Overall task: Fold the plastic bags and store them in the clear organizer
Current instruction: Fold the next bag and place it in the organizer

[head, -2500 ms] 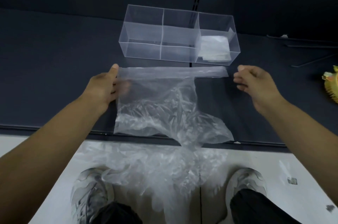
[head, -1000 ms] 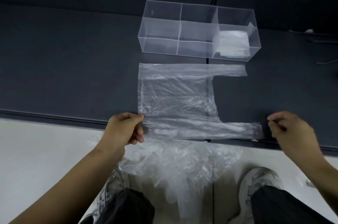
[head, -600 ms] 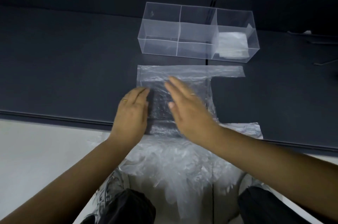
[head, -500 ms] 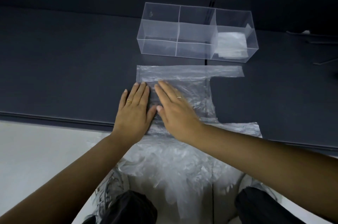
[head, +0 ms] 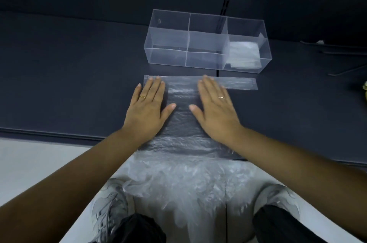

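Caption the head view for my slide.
Left hand and right hand press a plastic bag flat on the table before the organizer, which holds one folded bag.

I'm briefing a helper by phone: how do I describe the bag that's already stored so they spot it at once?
Find the clear organizer standing on the dark table. Its right-end compartment holds a whitish folded bag. The other compartments look empty, and the spread bag lies outside, on the table.
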Demonstrator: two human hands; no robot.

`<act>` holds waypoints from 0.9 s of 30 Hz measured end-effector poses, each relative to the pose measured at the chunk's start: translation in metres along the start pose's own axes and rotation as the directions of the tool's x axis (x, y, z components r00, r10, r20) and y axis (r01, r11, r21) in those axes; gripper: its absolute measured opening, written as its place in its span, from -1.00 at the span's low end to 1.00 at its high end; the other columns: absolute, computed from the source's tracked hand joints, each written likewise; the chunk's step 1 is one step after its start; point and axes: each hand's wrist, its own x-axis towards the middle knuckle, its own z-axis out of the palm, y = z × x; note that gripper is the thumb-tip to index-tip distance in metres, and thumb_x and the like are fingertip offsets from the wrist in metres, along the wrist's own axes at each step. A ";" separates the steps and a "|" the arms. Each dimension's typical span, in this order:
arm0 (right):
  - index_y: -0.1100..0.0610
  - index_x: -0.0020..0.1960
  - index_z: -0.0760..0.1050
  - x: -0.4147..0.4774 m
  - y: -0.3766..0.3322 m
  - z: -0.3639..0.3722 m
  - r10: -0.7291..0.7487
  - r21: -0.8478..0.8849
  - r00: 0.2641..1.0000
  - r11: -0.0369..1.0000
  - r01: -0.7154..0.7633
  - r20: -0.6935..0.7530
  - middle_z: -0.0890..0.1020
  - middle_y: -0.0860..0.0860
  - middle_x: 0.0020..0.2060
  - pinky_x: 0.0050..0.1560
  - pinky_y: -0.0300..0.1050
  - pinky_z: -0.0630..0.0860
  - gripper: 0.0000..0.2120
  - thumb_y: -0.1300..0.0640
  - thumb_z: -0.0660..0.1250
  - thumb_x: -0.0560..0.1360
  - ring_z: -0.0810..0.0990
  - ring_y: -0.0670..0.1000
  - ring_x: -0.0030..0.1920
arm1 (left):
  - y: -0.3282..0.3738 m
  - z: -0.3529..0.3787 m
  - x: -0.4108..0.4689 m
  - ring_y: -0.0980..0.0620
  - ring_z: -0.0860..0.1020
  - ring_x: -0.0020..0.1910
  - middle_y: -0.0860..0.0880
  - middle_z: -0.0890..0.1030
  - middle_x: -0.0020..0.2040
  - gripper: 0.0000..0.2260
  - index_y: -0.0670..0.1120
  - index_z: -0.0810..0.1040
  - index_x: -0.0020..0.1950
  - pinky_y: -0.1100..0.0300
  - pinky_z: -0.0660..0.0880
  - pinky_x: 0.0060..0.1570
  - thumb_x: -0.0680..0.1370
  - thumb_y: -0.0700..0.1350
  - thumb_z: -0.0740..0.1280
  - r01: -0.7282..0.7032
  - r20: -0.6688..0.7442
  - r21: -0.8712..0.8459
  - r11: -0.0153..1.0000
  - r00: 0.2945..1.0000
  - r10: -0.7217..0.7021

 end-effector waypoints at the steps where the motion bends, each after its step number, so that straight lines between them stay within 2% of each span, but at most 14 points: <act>1: 0.13 0.57 -0.14 0.012 -0.007 0.003 -0.044 0.024 0.999 0.999 0.043 0.026 -0.12 0.05 0.57 0.51 -0.04 -0.28 -0.35 -0.19 -0.08 0.62 -0.21 0.00 0.55 | 0.000 0.002 0.005 0.04 -0.19 0.56 -0.05 -0.13 0.59 -0.25 -0.12 -0.13 0.58 0.06 -0.29 0.50 0.51 0.30 -0.28 -0.011 0.032 0.018 1.000 0.999 0.010; 4: 0.09 0.57 -0.18 0.035 -0.002 0.013 -0.035 0.009 0.993 0.999 0.034 0.117 -0.17 0.02 0.56 0.50 -0.05 -0.31 -0.35 -0.20 -0.08 0.62 -0.25 -0.03 0.54 | -0.006 0.011 0.011 0.06 -0.22 0.55 -0.03 -0.19 0.59 -0.25 -0.09 -0.19 0.58 0.07 -0.30 0.49 0.51 0.32 -0.21 -0.004 0.084 0.036 0.999 0.996 0.001; 10: 0.13 0.57 -0.18 0.015 0.076 0.011 0.202 -0.103 0.979 0.975 -0.197 0.038 -0.16 0.05 0.56 0.50 -0.01 -0.28 -0.27 -0.29 -0.20 0.56 -0.22 0.02 0.55 | -0.014 0.015 0.010 0.04 -0.22 0.55 -0.05 -0.19 0.59 -0.21 -0.10 -0.20 0.58 0.07 -0.30 0.49 0.48 0.36 -0.26 -0.005 0.081 0.047 0.999 0.997 0.001; 13: 0.19 0.57 -0.16 -0.001 0.108 -0.001 0.392 -0.140 0.920 0.912 -0.386 0.015 -0.12 0.10 0.56 0.52 0.07 -0.22 -0.33 -0.20 -0.16 0.61 -0.17 0.06 0.55 | -0.013 0.006 0.003 0.03 -0.24 0.55 -0.07 -0.19 0.59 -0.22 -0.12 -0.19 0.57 0.06 -0.31 0.49 0.49 0.34 -0.25 -0.001 0.117 0.051 0.999 0.993 -0.005; 15: 0.24 0.56 -0.12 -0.012 0.107 -0.008 0.428 -0.131 0.902 0.893 -0.432 -0.056 -0.08 0.15 0.56 0.52 0.10 -0.17 -0.37 -0.08 -0.07 0.63 -0.13 0.10 0.55 | -0.009 0.000 -0.014 0.00 -0.15 0.56 -0.10 -0.06 0.59 -0.24 -0.16 -0.03 0.57 0.05 -0.25 0.50 0.55 0.34 -0.19 -0.089 0.042 -0.008 0.996 0.995 0.089; 17: 0.28 0.54 -0.03 -0.023 0.080 -0.011 0.289 -0.049 0.940 0.952 -0.302 -0.181 0.00 0.19 0.55 0.53 0.09 -0.12 -0.42 0.02 0.02 0.64 -0.06 0.14 0.55 | -0.001 0.000 -0.045 -0.04 0.02 0.56 -0.12 0.12 0.56 -0.29 -0.18 0.15 0.54 0.00 -0.09 0.51 0.59 0.31 -0.07 -0.252 -0.059 -0.078 0.965 0.967 0.248; 19: 0.25 0.53 0.06 -0.042 0.030 -0.007 0.079 0.096 0.972 0.994 -0.059 -0.220 0.11 0.17 0.54 0.53 0.05 -0.07 -0.43 -0.01 0.05 0.62 0.02 0.13 0.54 | 0.007 0.008 -0.076 -0.08 0.15 0.53 -0.13 0.22 0.53 -0.31 -0.19 0.25 0.51 -0.05 0.05 0.48 0.58 0.29 0.05 -0.393 -0.060 -0.079 0.916 0.919 0.389; 21: 0.19 0.54 0.07 -0.067 -0.021 0.007 -0.182 0.178 0.975 0.963 0.204 -0.129 0.11 0.11 0.54 0.53 0.01 -0.06 -0.38 -0.14 0.04 0.61 0.00 0.06 0.55 | 0.009 0.017 -0.096 -0.13 0.29 0.47 -0.16 0.33 0.48 -0.38 -0.22 0.36 0.45 -0.09 0.19 0.41 0.56 0.19 0.19 -0.454 -0.042 -0.044 0.890 0.891 0.453; 23: 0.20 0.53 0.13 -0.088 -0.050 0.025 -0.370 0.125 0.929 0.921 0.369 -0.020 0.15 0.11 0.53 0.52 0.05 0.06 -0.31 -0.18 0.18 0.56 0.06 0.06 0.54 | 0.007 0.023 -0.102 -0.17 0.42 0.38 -0.19 0.45 0.39 -0.55 -0.25 0.47 0.36 -0.10 0.29 0.35 0.53 -0.05 0.29 -0.452 -0.138 -0.048 0.891 0.886 0.442; 25: 0.21 0.45 0.34 -0.094 -0.049 0.032 -0.379 0.045 0.925 0.925 0.378 0.018 0.34 0.13 0.45 0.40 0.13 0.31 -0.35 -0.05 0.40 0.45 0.30 0.11 0.46 | 0.002 0.023 -0.104 -0.14 0.48 0.33 -0.18 0.51 0.33 -0.63 -0.24 0.54 0.29 -0.09 0.38 0.32 0.47 -0.30 0.39 -0.421 -0.231 -0.094 0.902 0.890 0.392; 27: 0.17 0.29 0.52 -0.092 -0.029 0.027 -0.309 0.001 0.949 0.951 0.309 -0.057 0.53 0.11 0.30 0.23 0.09 0.48 -0.51 0.07 0.45 0.39 0.50 0.13 0.29 | -0.005 0.020 -0.106 -0.10 0.50 0.31 -0.14 0.54 0.30 -0.61 -0.21 0.59 0.24 -0.06 0.46 0.27 0.42 -0.39 0.43 -0.401 -0.255 -0.133 0.906 0.898 0.360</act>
